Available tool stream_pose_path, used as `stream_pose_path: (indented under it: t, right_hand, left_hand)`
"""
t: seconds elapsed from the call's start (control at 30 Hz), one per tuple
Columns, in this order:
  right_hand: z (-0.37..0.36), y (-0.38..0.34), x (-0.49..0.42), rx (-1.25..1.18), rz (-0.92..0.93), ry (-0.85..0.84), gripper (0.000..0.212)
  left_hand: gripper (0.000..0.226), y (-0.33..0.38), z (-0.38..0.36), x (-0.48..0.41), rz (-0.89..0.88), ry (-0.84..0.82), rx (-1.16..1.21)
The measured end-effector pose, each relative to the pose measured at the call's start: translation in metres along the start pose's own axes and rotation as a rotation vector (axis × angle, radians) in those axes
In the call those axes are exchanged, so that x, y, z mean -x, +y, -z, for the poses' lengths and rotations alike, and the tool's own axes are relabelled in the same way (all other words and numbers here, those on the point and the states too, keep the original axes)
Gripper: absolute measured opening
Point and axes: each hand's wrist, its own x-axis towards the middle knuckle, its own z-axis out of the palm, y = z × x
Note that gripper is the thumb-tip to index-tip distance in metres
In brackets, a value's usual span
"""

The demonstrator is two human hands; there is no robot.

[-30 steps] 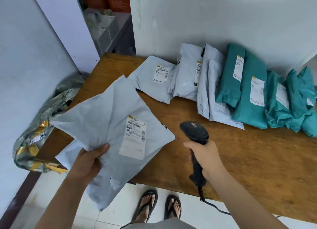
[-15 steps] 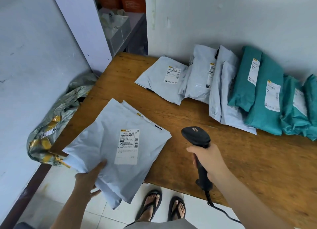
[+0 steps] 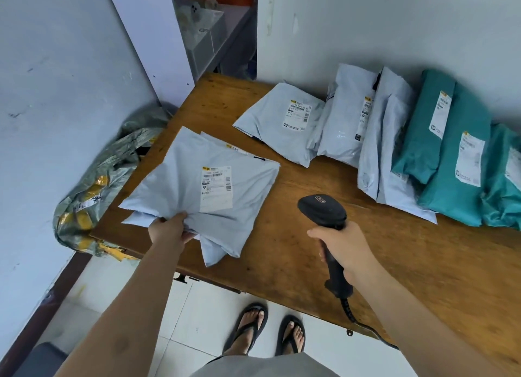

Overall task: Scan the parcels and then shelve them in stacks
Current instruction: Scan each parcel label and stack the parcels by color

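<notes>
Parcels in pale grey plastic, two stacked, lie near the front left corner of the wooden table (image 3: 310, 252). The top parcel (image 3: 174, 185) carries a white shipping label (image 3: 215, 189) with a yellow logo at its upper corner, barcodes, and a mark that starts with K; the rest of the print is too blurred to read. The lower parcel (image 3: 222, 142) shows only along the far edge, with a yellow strip on it. The left hand (image 3: 169, 230) pinches the stack's near edge, thumb on top. The right hand (image 3: 344, 247) is wrapped round the handle of a black corded scanner (image 3: 321, 207), its head just right of the label; a small red badge on the head cannot be read. Along the wall behind stand more labelled parcels: one grey bag (image 3: 276, 122) lying flat, two grey bags (image 3: 344, 128) leaning, then teal bags (image 3: 451, 185). A crumpled grey-and-yellow sack (image 3: 93, 185) hangs off the table's left side.
</notes>
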Motion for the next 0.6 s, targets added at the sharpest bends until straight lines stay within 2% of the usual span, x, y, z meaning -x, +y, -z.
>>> stream_pose_path:
  t: [0.07, 0.13, 0.2, 0.23, 0.3, 0.33, 0.37, 0.43, 0.5, 0.57, 0.6]
  right_hand:
    - [0.003, -0.003, -0.001, 0.002, 0.004, 0.001, 0.031]
    - [0.006, -0.007, -0.003, -0.001, 0.009, 0.010, 0.032]
    - [0.009, -0.010, -0.005, -0.007, 0.015, 0.021, 0.032]
    - [0.011, -0.011, -0.007, -0.006, 0.017, 0.025, 0.032]
    - [0.013, -0.013, -0.009, 0.004, 0.023, 0.030, 0.033]
    - [0.015, -0.014, -0.009, 0.008, 0.025, 0.030, 0.033]
    - [0.016, -0.015, -0.010, 0.010, 0.024, 0.031, 0.033]
    - [0.019, -0.018, -0.013, 0.015, 0.021, 0.033, 0.033]
    - [0.023, -0.022, -0.015, 0.014, 0.018, 0.039, 0.032]
    - [0.029, -0.025, -0.016, -0.005, 0.018, 0.060, 0.031]
    - [0.033, -0.026, -0.017, -0.013, 0.017, 0.075, 0.031]
  left_hand:
    - [0.045, 0.008, -0.001, -0.010, -0.023, 0.045, 0.036]
    - [0.049, 0.020, 0.002, -0.019, -0.037, 0.070, -0.032]
    - [0.060, 0.033, 0.004, -0.024, -0.044, 0.086, -0.242]
    - [0.070, 0.038, 0.003, -0.024, -0.070, 0.130, -0.427]
    - [0.084, 0.045, -0.004, -0.012, -0.251, 0.335, -0.720]
    - [0.082, 0.047, -0.012, -0.003, -0.425, 0.418, -0.751]
    - [0.075, 0.047, -0.023, 0.005, -0.612, 0.421, -0.737]
    - [0.059, 0.043, -0.059, 0.015, -0.858, 0.217, -0.702]
    - [0.053, 0.033, -0.106, 0.019, -0.934, -0.035, -0.767]
    - [0.055, 0.022, -0.157, 0.021, -1.034, -0.253, -0.982]
    - [0.060, 0.015, -0.180, 0.018, -1.100, -0.337, -1.173]
